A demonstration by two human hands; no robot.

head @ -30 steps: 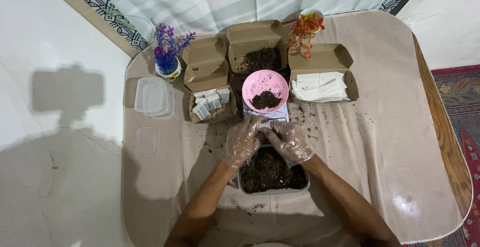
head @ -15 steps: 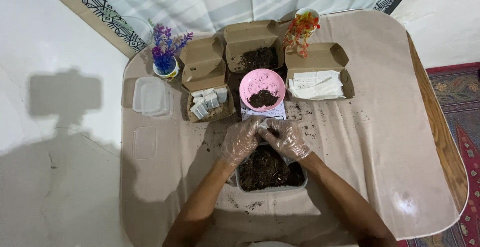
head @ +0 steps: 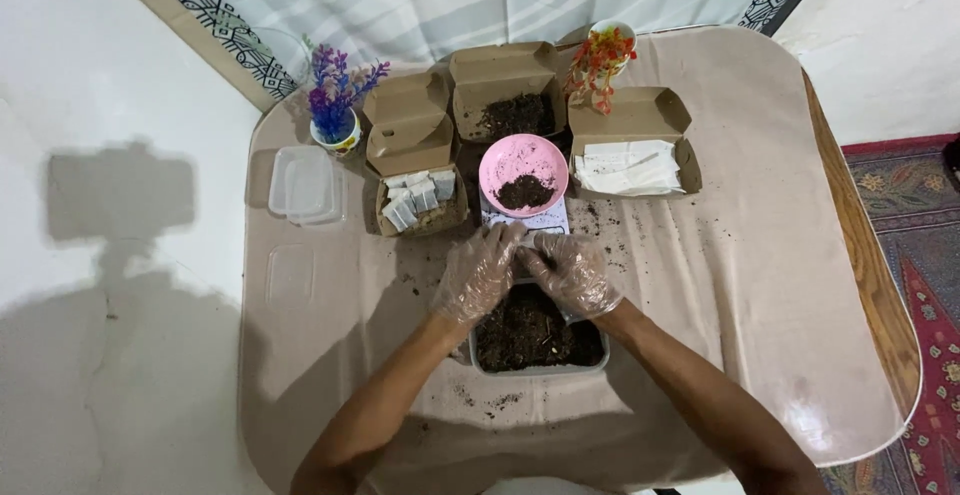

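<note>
Nearest, a clear rectangular plastic tub of dark soil (head: 537,333) sits under both gloved hands; the left hand (head: 478,275) and right hand (head: 572,273) pinch something small, hidden, together; beyond, a pink round bowl of soil (head: 523,175); careful fingertip handling seems needed.

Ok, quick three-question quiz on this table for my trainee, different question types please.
1. True or false: both gloved hands, left hand and right hand, meet over the far edge of the clear soil tub.
2. What lies in the pink bowl? A) soil B) water C) folded paper
3. Which cardboard box holds small white packets: the left box, middle box or right box?

Key: 1 true; 2 A; 3 the left box.
</note>
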